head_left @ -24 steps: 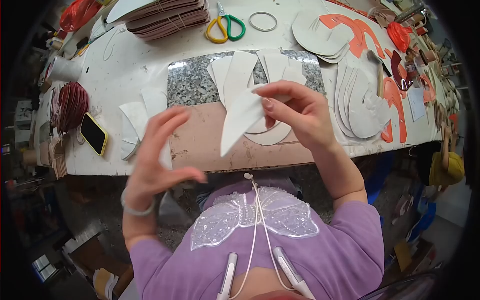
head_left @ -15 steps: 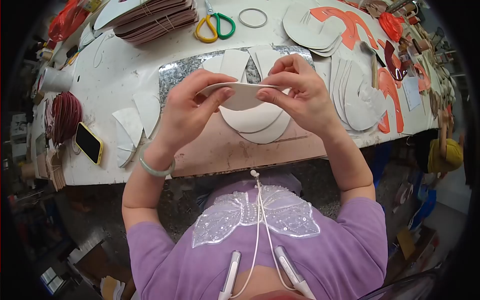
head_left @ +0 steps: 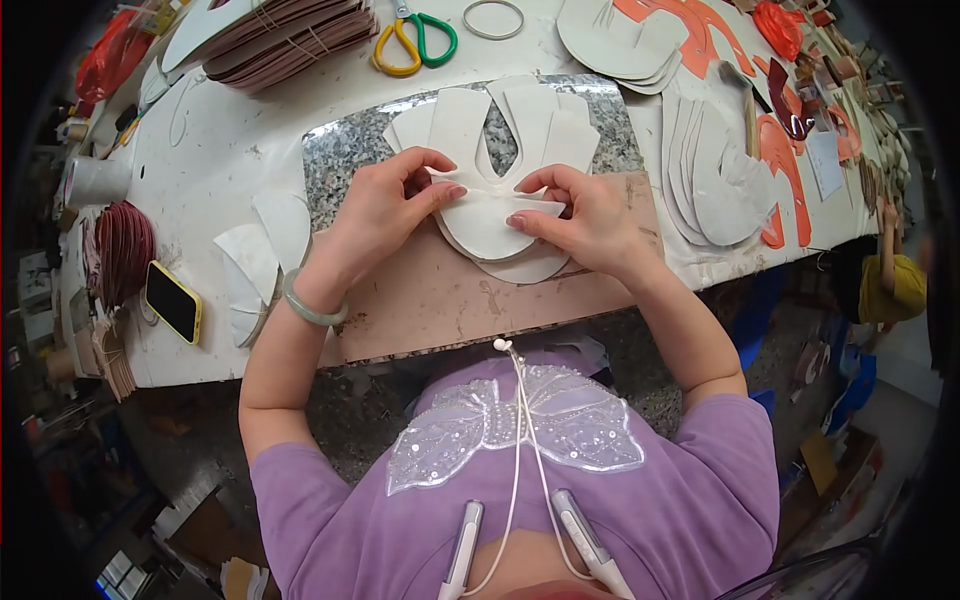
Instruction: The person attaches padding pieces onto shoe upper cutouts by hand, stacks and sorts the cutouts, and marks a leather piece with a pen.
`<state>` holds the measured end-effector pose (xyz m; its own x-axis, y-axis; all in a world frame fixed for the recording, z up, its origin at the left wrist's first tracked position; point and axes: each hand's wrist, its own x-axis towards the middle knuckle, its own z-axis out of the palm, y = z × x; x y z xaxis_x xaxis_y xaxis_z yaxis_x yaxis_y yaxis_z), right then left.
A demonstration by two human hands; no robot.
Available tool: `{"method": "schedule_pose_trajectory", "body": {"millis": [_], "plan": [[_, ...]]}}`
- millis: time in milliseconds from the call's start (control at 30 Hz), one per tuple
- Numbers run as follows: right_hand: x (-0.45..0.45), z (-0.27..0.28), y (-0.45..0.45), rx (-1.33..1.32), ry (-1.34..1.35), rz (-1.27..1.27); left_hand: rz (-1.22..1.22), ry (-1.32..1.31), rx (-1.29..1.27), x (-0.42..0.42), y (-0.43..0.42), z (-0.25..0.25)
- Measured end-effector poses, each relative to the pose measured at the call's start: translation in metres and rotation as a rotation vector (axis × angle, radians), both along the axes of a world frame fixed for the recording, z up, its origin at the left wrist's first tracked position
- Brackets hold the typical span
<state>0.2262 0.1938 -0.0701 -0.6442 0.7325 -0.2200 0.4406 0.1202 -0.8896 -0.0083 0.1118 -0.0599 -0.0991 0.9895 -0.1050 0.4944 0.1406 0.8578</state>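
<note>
A white half-round sheet piece (head_left: 490, 228) is pinched at both ends between thumbs and fingers. My left hand (head_left: 400, 205), with a pale bangle at the wrist, grips its left end. At the other end, my right hand (head_left: 575, 215) has closed on the edge. The piece lies low over several white U-shaped pieces (head_left: 460, 120), overlapped with their arms pointing away from me. Whether it touches them all along cannot be told. Beneath are a speckled stone slab (head_left: 345, 145) and a pinkish-brown board (head_left: 420, 315).
Left are a phone (head_left: 173, 302), white offcuts (head_left: 250, 265) and a maroon bundle (head_left: 125, 250). Scissors (head_left: 415, 45), a metal ring (head_left: 493, 18) and a tied stack (head_left: 295, 50) lie behind. Right are white pieces (head_left: 690, 180), orange pieces (head_left: 785, 180) and a person in yellow (head_left: 905, 300).
Both hands have lowered the half-round piece onto or just above the U-shaped pieces. Bowed and seen near edge-on before, it now shows its broad face.
</note>
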Motion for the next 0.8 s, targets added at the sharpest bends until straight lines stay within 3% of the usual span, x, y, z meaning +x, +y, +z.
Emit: {"method": "schedule_pose_trajectory", "body": {"millis": [367, 533, 667, 733, 800], "plan": [[-0.001, -0.002, -0.006, 0.270, -0.082, 0.032, -0.030, 0.095, 0.009, 0.000, 0.002, -0.002], [0.004, 0.010, -0.004, 0.375, -0.402, 0.064, -0.032, 0.259, -0.112, -0.009, 0.008, 0.011], [0.028, -0.002, 0.004, 0.801, -0.207, 0.101, 0.006, 0.343, 0.224, -0.017, 0.005, -0.008], [0.010, -0.004, -0.007, 0.926, 0.051, 0.069, -0.145, 0.327, 0.495, -0.016, 0.005, -0.014], [-0.007, -0.008, -0.020, 0.910, 0.021, 0.084, -0.277, 0.427, 0.485, -0.009, 0.001, -0.012]]}}
